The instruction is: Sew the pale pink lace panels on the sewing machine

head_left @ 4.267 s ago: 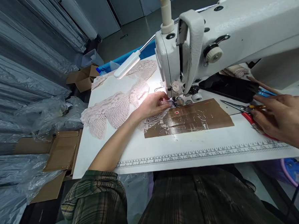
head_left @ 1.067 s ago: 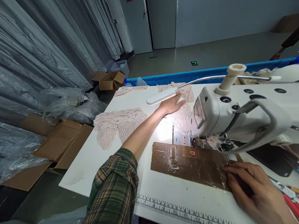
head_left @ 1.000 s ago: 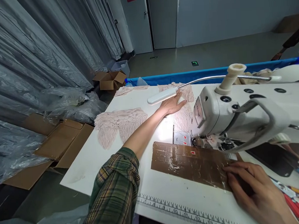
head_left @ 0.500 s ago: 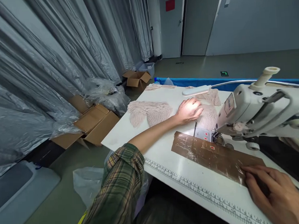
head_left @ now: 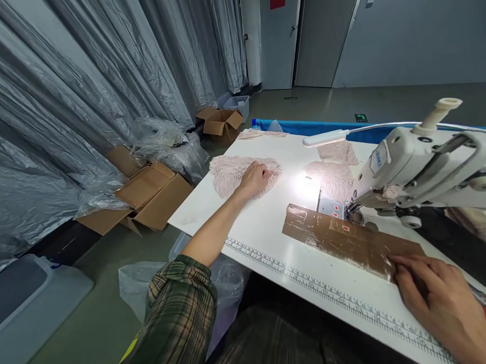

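The right hand (head_left: 444, 296), fingers bent, touched the brown strip (head_left: 331, 234), its grip unclear. Farther off, the left hand (head_left: 251, 180) curled over one lace piece (head_left: 228, 173), any pinch hidden; this was not yet at the sewing machine (head_left: 400, 153), right of that hand, where a second piece (head_left: 335, 178) lay.

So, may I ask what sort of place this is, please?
Probably a sewing workroom. A white sewing machine stands over the table, a ruler scale runs along the table's near edge, and pale pink lace pieces lie on top.
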A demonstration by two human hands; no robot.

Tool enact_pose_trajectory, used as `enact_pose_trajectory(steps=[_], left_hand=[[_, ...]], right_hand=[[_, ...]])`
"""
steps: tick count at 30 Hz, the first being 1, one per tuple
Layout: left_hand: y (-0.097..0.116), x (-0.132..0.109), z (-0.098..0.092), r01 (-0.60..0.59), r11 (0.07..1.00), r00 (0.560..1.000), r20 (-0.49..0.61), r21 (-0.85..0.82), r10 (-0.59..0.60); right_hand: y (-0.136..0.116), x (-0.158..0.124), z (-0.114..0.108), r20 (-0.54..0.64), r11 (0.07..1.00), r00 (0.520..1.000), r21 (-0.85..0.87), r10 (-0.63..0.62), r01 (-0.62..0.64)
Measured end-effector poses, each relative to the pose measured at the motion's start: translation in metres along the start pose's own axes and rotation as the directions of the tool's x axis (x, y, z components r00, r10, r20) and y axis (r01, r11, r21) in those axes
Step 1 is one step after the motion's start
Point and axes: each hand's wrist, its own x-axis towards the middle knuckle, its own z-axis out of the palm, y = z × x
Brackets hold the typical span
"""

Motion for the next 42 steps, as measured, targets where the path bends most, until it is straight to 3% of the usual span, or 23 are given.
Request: enact_pose_trajectory(steps=[4, 8, 9, 11, 13, 14, 15, 16, 18, 20, 23, 27, 31, 34, 36, 37, 40, 42], left_hand=[[0.014, -0.006, -0.003, -0.056, 0.998, 0.998, 0.023, -0.022, 0.057], [0.047, -0.032, 0.011, -0.202, 0.972, 0.962, 0.163, -0.116, 0.220], [0.056, -0.040, 0.017, -0.262, 0.949, 0.926, 0.232, -0.178, 0.299], [0.072, -0.054, 0.031, -0.431, 0.795, 0.758, 0.307, -0.427, 0.576], [0.081, -0.063, 0.041, -0.521, 0.630, 0.612, 0.262, -0.576, 0.746], [0.082, -0.065, 0.044, -0.545, 0.594, 0.591, 0.231, -0.592, 0.773], [0.081, -0.065, 0.044, -0.556, 0.602, 0.615, 0.204, -0.574, 0.762], [0.078, -0.062, 0.043, -0.554, 0.655, 0.671, 0.191, -0.513, 0.717], [0.068, -0.051, 0.040, -0.501, 0.802, 0.816, 0.131, -0.324, 0.563], [0.056, -0.037, 0.037, -0.453, 0.873, 0.877, 0.083, -0.181, 0.473], [0.044, -0.024, 0.035, -0.428, 0.890, 0.886, 0.123, -0.155, 0.447], [0.041, -0.026, 0.037, -0.407, 0.902, 0.879, 0.209, -0.144, 0.430], [0.044, -0.025, 0.039, -0.466, 0.879, 0.864, 0.162, -0.102, 0.477], [0.055, -0.029, 0.035, -0.514, 0.846, 0.838, 0.130, -0.139, 0.530], [0.071, -0.039, 0.031, -0.556, 0.799, 0.781, 0.184, -0.230, 0.597], [0.080, -0.046, 0.029, -0.600, 0.748, 0.721, 0.214, -0.283, 0.659], [0.108, -0.069, 0.020, -0.752, 0.530, 0.466, 0.253, -0.391, 0.848], [0.120, -0.084, 0.009, -0.790, 0.437, 0.357, 0.258, -0.429, 0.898]], right_hand=[[0.000, 0.003, -0.002, -0.005, 0.999, 1.000, 0.035, -0.012, 0.012], [-0.004, 0.008, -0.006, -0.025, 0.997, 0.999, 0.066, -0.033, 0.035], [-0.005, 0.009, -0.007, -0.022, 0.997, 0.999, 0.074, -0.037, 0.038], [-0.007, 0.010, -0.006, -0.034, 0.997, 0.999, 0.069, -0.041, 0.043], [-0.009, 0.010, -0.006, -0.037, 0.999, 0.999, 0.038, -0.031, 0.033], [-0.011, 0.010, -0.006, -0.035, 1.000, 0.999, 0.010, -0.023, 0.023], [-0.013, 0.010, -0.006, -0.016, 1.000, 1.000, -0.006, -0.017, 0.017], [-0.015, 0.010, -0.007, -0.009, 1.000, 1.000, -0.022, -0.011, 0.011], [-0.018, 0.010, -0.009, -0.018, 1.000, 1.000, -0.031, 0.005, -0.006], [-0.021, 0.011, -0.010, -0.019, 0.999, 0.999, -0.002, 0.048, -0.048], [-0.025, 0.012, -0.012, 0.030, 0.994, 0.993, 0.001, 0.110, -0.110], [-0.026, 0.013, -0.012, 0.025, 0.993, 0.993, -0.006, 0.117, -0.116], [-0.028, 0.013, -0.018, -0.018, 0.997, 0.997, 0.012, 0.078, -0.078], [-0.034, 0.010, -0.026, -0.123, 0.997, 0.991, 0.047, 0.062, -0.057], [-0.040, 0.011, -0.029, -0.178, 0.997, 0.984, 0.082, 0.030, -0.015], [-0.043, 0.013, -0.028, -0.180, 0.993, 0.984, 0.114, 0.006, 0.014], [-0.051, 0.027, -0.023, -0.094, 0.971, 0.990, 0.209, -0.103, 0.121], [-0.054, 0.037, -0.019, -0.018, 0.948, 0.978, 0.242, -0.209, 0.207]])
